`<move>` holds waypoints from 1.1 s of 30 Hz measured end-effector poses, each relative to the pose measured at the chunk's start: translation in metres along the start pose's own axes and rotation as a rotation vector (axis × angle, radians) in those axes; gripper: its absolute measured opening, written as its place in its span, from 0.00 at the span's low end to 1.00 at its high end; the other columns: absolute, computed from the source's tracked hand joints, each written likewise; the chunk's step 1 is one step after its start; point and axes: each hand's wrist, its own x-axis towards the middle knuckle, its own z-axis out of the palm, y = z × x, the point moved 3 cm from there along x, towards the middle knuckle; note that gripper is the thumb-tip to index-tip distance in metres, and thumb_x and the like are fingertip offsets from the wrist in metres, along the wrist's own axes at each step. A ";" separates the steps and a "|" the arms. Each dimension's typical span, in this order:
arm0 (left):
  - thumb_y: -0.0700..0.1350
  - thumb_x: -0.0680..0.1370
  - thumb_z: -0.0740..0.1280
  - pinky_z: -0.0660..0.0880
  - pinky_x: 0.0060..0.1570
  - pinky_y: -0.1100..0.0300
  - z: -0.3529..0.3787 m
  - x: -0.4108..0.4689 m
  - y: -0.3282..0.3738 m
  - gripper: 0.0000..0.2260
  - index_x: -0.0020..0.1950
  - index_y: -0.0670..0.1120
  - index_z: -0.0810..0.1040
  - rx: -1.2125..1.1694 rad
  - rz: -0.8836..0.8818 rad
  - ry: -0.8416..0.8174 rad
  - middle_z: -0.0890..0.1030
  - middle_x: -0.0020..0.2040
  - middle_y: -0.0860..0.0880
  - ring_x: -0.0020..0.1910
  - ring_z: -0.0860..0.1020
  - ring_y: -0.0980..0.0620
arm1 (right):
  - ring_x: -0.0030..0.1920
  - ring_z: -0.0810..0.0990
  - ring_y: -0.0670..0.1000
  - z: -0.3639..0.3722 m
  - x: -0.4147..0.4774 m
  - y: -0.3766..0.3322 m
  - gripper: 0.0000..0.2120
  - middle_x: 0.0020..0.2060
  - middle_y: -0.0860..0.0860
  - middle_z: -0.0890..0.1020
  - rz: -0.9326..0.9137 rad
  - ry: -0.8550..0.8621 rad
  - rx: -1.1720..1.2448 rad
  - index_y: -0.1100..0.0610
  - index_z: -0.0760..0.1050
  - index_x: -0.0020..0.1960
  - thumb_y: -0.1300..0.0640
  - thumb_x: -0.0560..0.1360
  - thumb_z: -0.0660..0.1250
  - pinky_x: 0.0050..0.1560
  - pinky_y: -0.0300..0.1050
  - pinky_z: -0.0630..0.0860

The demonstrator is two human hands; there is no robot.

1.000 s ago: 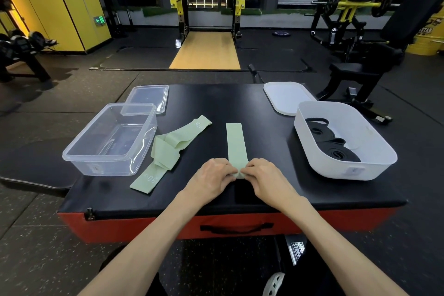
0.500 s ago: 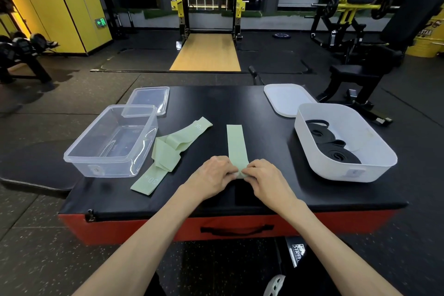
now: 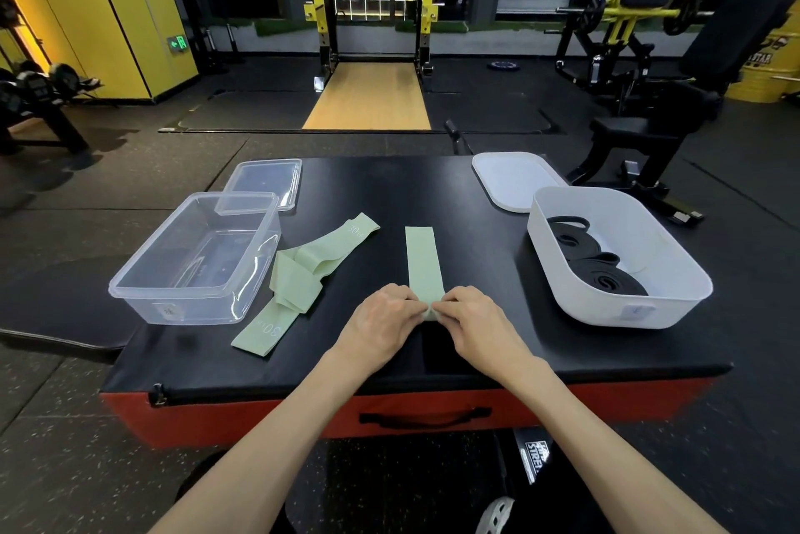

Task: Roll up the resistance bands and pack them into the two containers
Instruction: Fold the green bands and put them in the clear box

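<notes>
Two hands (image 3: 381,323) (image 3: 480,325) on green band (image 3: 423,260)

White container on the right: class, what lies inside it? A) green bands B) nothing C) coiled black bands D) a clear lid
C: coiled black bands lie in the white container, while the flat green band lies outside it on the black pad.

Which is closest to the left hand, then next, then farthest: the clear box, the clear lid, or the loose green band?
From the left hand, which pinches the straight band:
1. The loose green band, just to its left.
2. The clear box, farther left.
3. The clear lid, behind the box, far left.
</notes>
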 end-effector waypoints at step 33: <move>0.40 0.78 0.65 0.73 0.52 0.54 0.004 0.010 -0.015 0.07 0.51 0.39 0.81 0.009 -0.049 -0.107 0.79 0.49 0.44 0.49 0.76 0.46 | 0.48 0.78 0.57 0.004 0.006 0.001 0.09 0.47 0.54 0.81 0.005 0.046 -0.015 0.62 0.81 0.53 0.65 0.74 0.67 0.45 0.51 0.78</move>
